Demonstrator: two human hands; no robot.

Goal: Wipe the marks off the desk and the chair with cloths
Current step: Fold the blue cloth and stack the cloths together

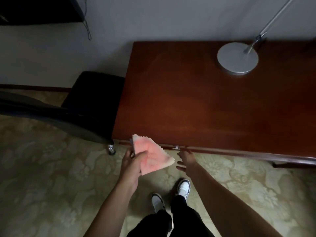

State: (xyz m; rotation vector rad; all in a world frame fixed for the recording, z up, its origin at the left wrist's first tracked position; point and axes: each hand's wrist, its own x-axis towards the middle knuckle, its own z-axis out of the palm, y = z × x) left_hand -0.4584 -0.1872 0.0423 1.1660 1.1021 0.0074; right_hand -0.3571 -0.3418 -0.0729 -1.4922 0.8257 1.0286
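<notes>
A reddish-brown wooden desk fills the right half of the view. A black chair stands at its left end, seat partly tucked against the desk side. My left hand grips a folded pink cloth in front of the desk's near left corner, above the carpet. My right hand hovers just right of the cloth, fingers spread and empty, close below the desk's front edge. Marks on the desk or chair are too dim to make out.
A lamp with a round grey base and slanted metal stem stands at the desk's back right. Patterned beige carpet covers the floor. My feet stand before the desk. A dark cable hangs on the back wall.
</notes>
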